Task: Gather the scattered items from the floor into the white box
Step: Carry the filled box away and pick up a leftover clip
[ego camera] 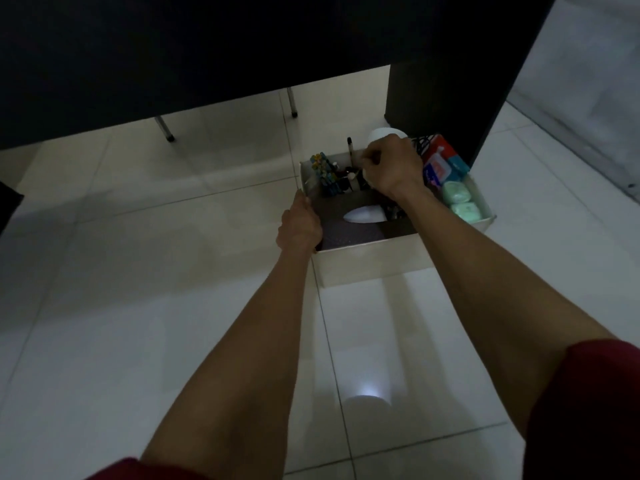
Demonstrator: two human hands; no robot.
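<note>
The white box [367, 258] stands on the pale tiled floor beside a dark cabinet. My left hand [299, 226] grips the box's left wall near the front corner. Over the back of the box, my right hand [391, 168] has its fingers curled round a small item there; what it holds is too dark to tell. A black pen [350, 152] stands upright just left of that hand. Inside lie a white oval piece [363, 215] on a dark purple sheet, several coloured clips [323, 174], blue-and-red packets [441, 164] and two mint-green cases [459, 199].
A dark cabinet [450, 74] rises right behind the box, and a dark tabletop [173, 46] overhangs the upper view. Two metal legs [166, 128] stand on the floor at the back left. A white round object [382, 135] sits behind my right hand.
</note>
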